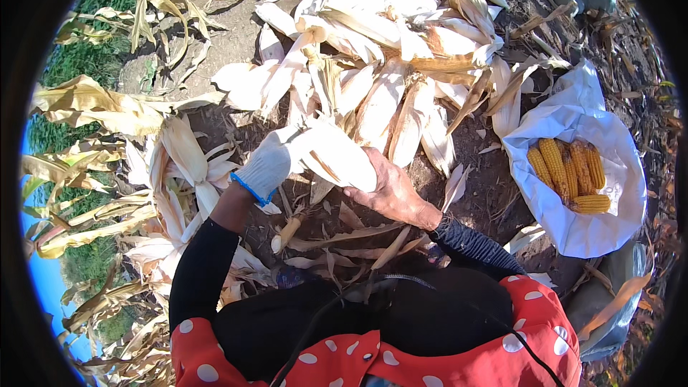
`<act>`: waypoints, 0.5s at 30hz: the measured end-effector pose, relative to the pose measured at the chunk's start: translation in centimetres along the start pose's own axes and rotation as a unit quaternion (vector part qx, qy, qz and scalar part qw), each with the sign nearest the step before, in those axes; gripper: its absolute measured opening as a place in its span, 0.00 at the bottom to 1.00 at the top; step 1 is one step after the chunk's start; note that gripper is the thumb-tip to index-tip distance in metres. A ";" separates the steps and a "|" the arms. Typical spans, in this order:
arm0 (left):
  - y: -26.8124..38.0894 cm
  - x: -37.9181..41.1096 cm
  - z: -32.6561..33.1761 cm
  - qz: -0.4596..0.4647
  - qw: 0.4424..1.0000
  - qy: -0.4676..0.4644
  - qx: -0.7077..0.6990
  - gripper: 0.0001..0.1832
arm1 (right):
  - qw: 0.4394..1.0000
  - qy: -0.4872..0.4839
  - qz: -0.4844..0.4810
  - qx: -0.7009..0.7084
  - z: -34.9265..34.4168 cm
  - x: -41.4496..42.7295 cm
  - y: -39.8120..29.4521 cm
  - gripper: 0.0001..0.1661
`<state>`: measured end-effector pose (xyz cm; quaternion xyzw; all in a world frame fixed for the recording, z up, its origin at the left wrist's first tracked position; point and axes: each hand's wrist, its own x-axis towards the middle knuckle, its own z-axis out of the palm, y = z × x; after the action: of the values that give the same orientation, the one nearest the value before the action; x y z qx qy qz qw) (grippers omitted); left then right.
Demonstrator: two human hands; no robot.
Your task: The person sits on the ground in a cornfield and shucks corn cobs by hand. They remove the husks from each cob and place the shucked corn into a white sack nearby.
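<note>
An ear of corn in its pale dry husk [338, 157] is held over the soil before me, bright in the sun. My right hand [391, 188], bare, wraps around its right end. My left hand [269, 161] wears a white knitted glove with a blue cuff and grips the other end; its fingertips are partly lost in glare. A small dark thing shows at those fingertips, too unclear to name. Just beyond both hands lies a heap of corn ears in husks [381, 91].
At right, a white woven sack [570, 242] stands open with several bare yellow corn cobs [571, 172] inside. Dry corn stalks and leaves [91, 105] crowd the left. Empty husks [199, 172] lie beside my left arm. A grey-green sack [607, 301] sits at the lower right.
</note>
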<state>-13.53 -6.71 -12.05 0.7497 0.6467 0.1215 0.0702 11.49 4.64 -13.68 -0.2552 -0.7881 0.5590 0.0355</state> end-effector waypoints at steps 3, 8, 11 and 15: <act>0.3 1.8 0.4 -0.036 0.993 0.017 -0.109 0.15 | 0.999 0.002 0.003 -0.038 0.0 -0.2 0.6 0.43; 2.5 3.0 -0.3 -0.228 0.902 0.014 -0.365 0.12 | 0.966 0.132 -0.109 -0.194 -0.6 0.1 0.9 0.53; 3.3 4.4 -0.3 -0.134 0.959 0.086 -0.234 0.10 | 0.940 0.159 -0.133 -0.271 -1.1 0.9 1.4 0.51; 3.5 6.0 0.2 -0.107 0.959 0.144 -0.218 0.08 | 0.912 0.228 -0.138 -0.313 -0.9 1.6 2.3 0.52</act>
<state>-9.33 -1.34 -10.79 0.6172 0.6843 0.3578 0.1508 11.30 6.71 -15.79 -0.2622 -0.9207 0.1998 0.2089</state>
